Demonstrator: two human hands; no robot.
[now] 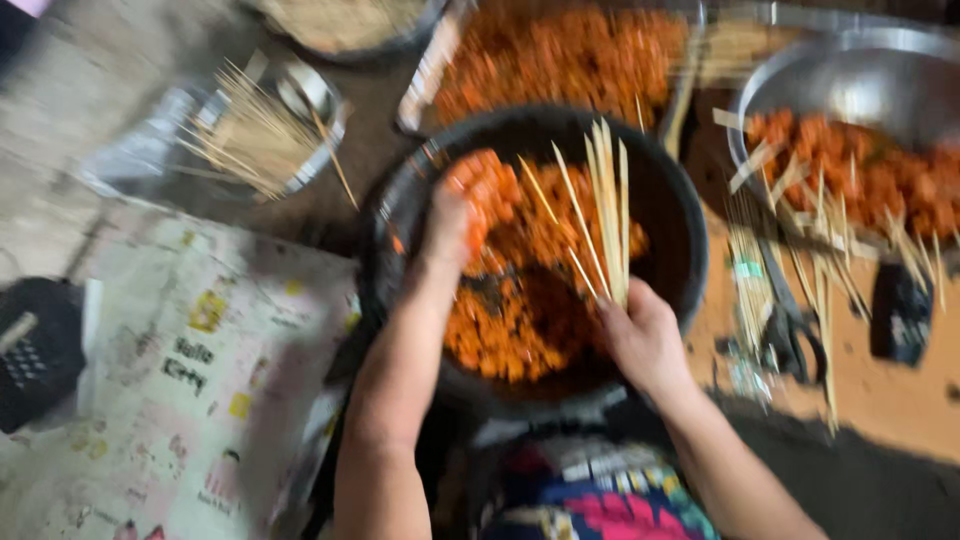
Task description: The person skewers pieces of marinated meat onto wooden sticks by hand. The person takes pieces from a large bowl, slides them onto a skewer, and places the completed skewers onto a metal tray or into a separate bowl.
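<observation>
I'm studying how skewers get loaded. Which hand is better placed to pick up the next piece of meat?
Probably the left hand: it is already down on the orange meat in the black bowl, while the right hand has its grip full of bamboo skewers.

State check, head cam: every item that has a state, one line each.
black pan: partly filled with orange meat pieces
left hand: in the pan, on the meat
right hand: closed around a bundle of bamboo skewers, points up
metal bowl: holds orange meat, skewers across its rim
tray: full of orange meat
scissors: lying on the surface, blurred
</observation>
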